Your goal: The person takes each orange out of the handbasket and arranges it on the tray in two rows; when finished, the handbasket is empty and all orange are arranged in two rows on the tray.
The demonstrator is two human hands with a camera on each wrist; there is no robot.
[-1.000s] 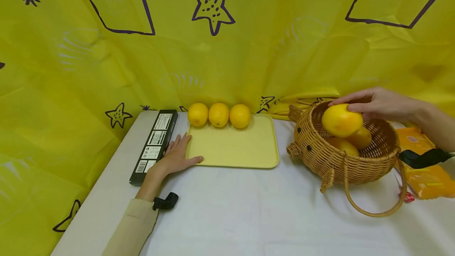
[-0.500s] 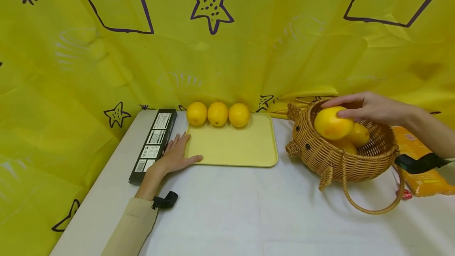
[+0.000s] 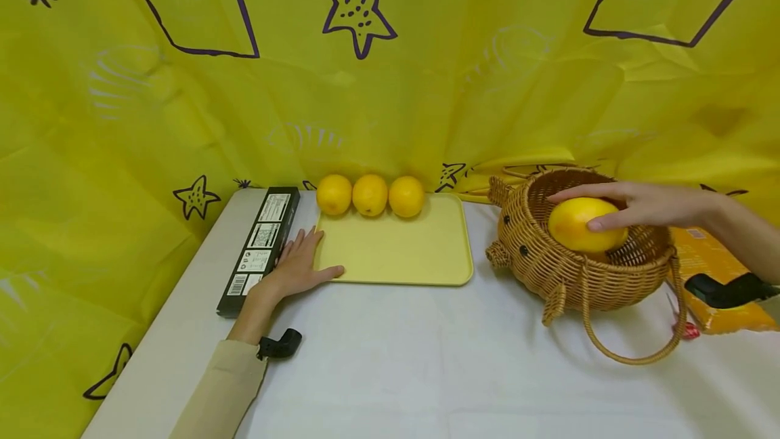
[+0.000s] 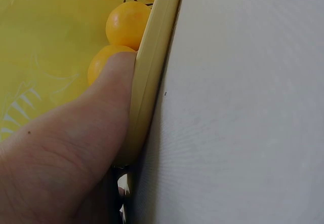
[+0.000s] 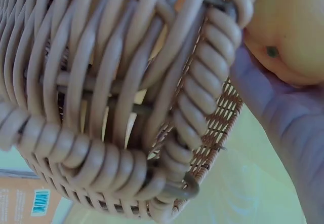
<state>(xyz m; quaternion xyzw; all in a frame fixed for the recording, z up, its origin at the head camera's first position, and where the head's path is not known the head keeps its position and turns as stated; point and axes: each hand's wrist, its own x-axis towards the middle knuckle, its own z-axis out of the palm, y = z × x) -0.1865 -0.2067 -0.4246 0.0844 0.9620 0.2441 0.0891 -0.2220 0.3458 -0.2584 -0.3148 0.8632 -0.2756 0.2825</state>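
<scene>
My right hand grips an orange, fingers over its top and thumb on its near side. Hand and fruit are at the mouth of a wicker pig-shaped basket, the fruit lower than its back rim. Other oranges in the basket are mostly hidden behind the held one. In the right wrist view the held orange shows a green stem spot beside the woven rim. My left hand lies with fingers spread at the left edge of a pale yellow tray, thumb on its front corner. Three oranges stand in a row along the tray's back edge.
A long black box with white labels lies left of the tray. Behind the basket's right side is an orange packet, with a small red wrapped item near it. The basket handle hangs forward. A yellow patterned cloth hangs behind the table.
My right hand has moved slightly left and then down with the orange, now deeper in the basket mouth and covering the fruit beneath. My left hand has stayed at the tray.
</scene>
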